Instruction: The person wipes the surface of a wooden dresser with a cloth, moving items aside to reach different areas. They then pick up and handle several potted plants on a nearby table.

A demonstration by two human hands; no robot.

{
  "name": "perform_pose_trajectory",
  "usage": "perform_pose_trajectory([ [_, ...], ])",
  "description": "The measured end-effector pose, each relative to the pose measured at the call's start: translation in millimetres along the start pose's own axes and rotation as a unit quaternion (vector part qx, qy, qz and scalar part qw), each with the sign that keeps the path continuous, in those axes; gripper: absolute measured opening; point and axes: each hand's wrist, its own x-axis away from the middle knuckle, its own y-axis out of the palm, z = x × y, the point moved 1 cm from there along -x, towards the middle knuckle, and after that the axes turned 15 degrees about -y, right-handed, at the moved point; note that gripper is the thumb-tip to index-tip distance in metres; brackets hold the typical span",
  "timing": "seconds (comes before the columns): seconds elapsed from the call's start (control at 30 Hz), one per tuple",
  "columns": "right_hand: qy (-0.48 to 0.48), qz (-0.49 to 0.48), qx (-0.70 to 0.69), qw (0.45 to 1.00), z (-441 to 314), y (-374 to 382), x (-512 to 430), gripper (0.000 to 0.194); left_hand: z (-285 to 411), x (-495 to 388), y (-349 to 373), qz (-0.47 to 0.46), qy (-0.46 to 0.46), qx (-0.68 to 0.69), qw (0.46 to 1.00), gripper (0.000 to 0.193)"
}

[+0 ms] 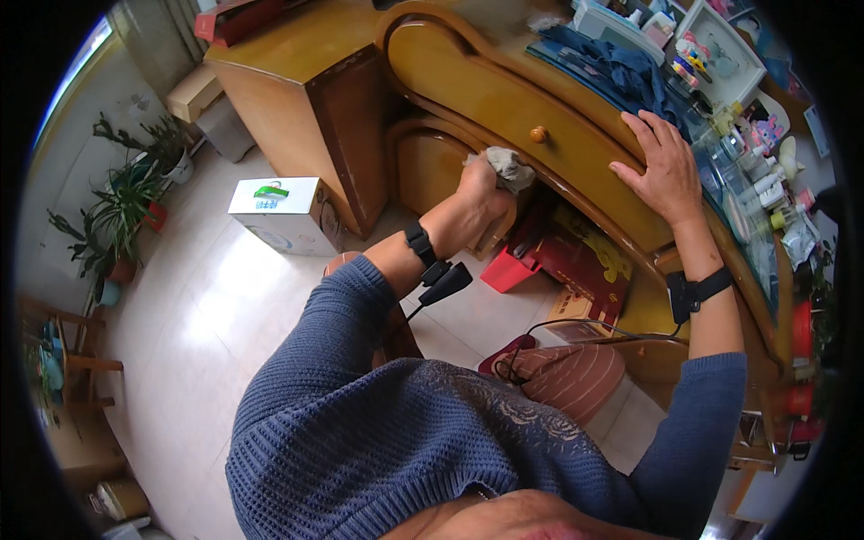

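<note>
My left hand (483,187) grips a crumpled grey cloth (511,170) at the lower edge of a wooden drawer front (472,88). Part of the cloth is hidden by my fingers. Just beyond it, a round wooden knob (538,135) sticks out from the drawer. My right hand (665,165) lies palm down, fingers spread, on the top edge of the curved wooden dresser (594,131), holding nothing. Below the drawer, a cabinet door (435,169) shows partly behind my left hand.
A red bin (509,268) and a dark red box (584,263) stand under the dresser. Bottles (763,179), a blue cloth (607,61) and a white tray (725,50) crowd its top. A white carton (287,216) sits on the floor. A cable (594,322) crosses near my knee.
</note>
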Motion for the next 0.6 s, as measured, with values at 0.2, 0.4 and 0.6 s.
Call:
perform_pose_trajectory([
  [0.2,0.001,0.003,0.002,1.0,-1,-1,0,0.069,55,49,5,0.065,0.317,-0.136,0.936,0.024],
  [0.4,0.01,-0.012,0.002,1.0,-3,-2,-2,0.072,189,9,20,0.3,0.613,-0.403,0.61,0.036],
  [0.6,0.017,-0.022,-0.009,1.0,-2,-1,-4,0.074,93,-21,39,0.287,0.65,-0.438,0.551,0.055],
])
